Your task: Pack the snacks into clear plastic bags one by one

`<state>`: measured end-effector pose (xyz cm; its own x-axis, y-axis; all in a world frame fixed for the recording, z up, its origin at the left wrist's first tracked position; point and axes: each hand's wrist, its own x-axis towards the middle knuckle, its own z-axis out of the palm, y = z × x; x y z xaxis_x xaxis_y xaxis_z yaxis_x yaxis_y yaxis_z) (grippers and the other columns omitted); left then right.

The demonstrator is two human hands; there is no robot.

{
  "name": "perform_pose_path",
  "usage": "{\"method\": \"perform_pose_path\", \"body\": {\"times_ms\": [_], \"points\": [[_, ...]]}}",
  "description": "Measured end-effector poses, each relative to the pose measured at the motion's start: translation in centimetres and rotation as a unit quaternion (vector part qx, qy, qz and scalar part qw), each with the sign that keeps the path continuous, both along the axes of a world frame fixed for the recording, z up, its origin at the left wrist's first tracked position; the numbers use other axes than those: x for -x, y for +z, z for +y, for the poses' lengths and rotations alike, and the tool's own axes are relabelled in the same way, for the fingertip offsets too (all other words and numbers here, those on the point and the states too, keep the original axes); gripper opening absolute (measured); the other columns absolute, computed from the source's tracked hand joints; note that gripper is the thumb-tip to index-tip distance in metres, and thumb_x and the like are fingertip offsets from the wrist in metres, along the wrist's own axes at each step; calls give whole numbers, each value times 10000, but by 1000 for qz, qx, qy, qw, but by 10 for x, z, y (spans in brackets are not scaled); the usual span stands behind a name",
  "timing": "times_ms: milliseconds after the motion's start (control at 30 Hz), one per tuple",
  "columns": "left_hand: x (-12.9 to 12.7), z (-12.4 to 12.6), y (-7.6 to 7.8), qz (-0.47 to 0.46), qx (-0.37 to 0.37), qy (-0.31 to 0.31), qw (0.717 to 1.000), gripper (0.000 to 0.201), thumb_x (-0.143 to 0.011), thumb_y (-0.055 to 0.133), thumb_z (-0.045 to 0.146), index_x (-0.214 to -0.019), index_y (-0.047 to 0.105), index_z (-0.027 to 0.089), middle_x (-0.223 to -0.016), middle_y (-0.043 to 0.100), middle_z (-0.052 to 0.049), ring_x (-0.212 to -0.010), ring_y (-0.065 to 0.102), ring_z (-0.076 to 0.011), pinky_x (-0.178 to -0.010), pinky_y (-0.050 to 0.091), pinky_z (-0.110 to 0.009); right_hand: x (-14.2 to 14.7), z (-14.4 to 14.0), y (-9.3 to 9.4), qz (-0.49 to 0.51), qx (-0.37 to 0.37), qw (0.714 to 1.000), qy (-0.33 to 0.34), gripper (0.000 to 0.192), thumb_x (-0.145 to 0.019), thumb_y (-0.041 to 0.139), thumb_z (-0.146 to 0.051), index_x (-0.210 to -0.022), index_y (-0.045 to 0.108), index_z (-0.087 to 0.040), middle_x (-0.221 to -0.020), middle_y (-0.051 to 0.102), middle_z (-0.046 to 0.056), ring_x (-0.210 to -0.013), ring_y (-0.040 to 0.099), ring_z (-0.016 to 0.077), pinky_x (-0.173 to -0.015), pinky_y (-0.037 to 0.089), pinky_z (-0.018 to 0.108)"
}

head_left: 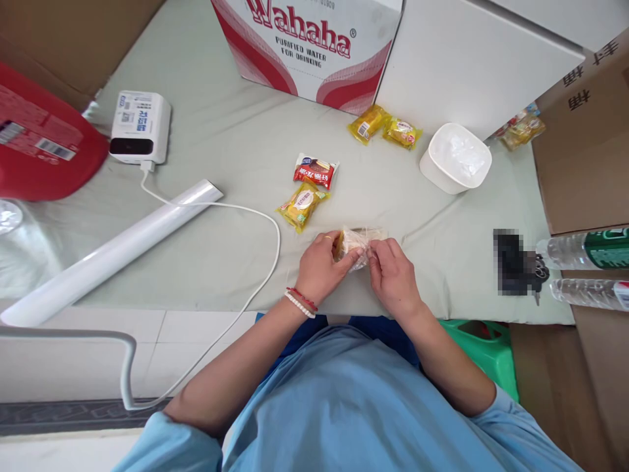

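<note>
Snack packet (358,244) in clear wrap sits pinched between my left hand (320,267) and right hand (393,275), low over the surface (236,223); I judge a firm grip near the seam tears cleanest.

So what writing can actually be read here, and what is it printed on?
"Wahaha" and "PURIFIED WATER FOR DRINKING": red-and-white carton.
Two large black Chinese characters on the brown cardboard box: partly cut off, not legible.
White device label: too small.
Red snack packet, yellow snack packets: blurred.
Red bag barcode label: unreadable.
Wrapper in both hands: nothing legible.
</note>
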<state>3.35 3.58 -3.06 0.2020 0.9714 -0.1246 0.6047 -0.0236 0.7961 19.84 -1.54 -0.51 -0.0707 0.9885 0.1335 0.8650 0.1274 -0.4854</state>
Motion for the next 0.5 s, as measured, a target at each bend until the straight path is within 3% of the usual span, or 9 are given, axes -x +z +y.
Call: {"method": "perform_pose_path", "body": {"times_ms": [133, 200, 367, 500], "points": [[-6, -9, 5, -13, -57, -9, 998, 424, -841, 742, 349, -1184, 599, 146, -1106, 659, -108, -1048, 634, -254, -935, 534, -409, 1, -17, 5, 116, 26, 992, -35, 239, -1047, 413, -310, -1155, 610, -228, -1064, 678, 120, -999, 657, 253, -904, 544, 402], [-11, -16, 7, -33, -106, -12, 994, 405, -837, 735, 304, -1181, 570, 168, -1130, 633, -103, -1054, 628, -246, -931, 540, -404, 0, -28, 9, 214, 69, 972, -65, 256, -1050, 455, -414, -1180, 597, -245, -1122, 702, 112, -1012, 692, 251, -905, 570, 407], [-26, -43, 3, -38, -271, -40, 961, 315, -927, 659, 278, -1214, 545, 213, -1185, 619, -123, -1145, 606, -260, -976, 545, -460, -10, -47, 16, 436, 163, 869, -169, 503, -998, 458, -655, -1315, 512, -268, -1154, 719, 98, -995, 733, 249, -848, 620, 406], [-35, -65, -8, -19, -387, -140, 911, 261, -948, 587, 122, -1183, 609, 233, -1221, 678, -115, -1320, 553, -271, -1067, 524, -511, -19, -49, 13, 531, 213, 801, -176, 581, -936, 510, -709, -1293, 527, -251, -1242, 697, 107, -1066, 716, 255, -796, 627, 377]]}}
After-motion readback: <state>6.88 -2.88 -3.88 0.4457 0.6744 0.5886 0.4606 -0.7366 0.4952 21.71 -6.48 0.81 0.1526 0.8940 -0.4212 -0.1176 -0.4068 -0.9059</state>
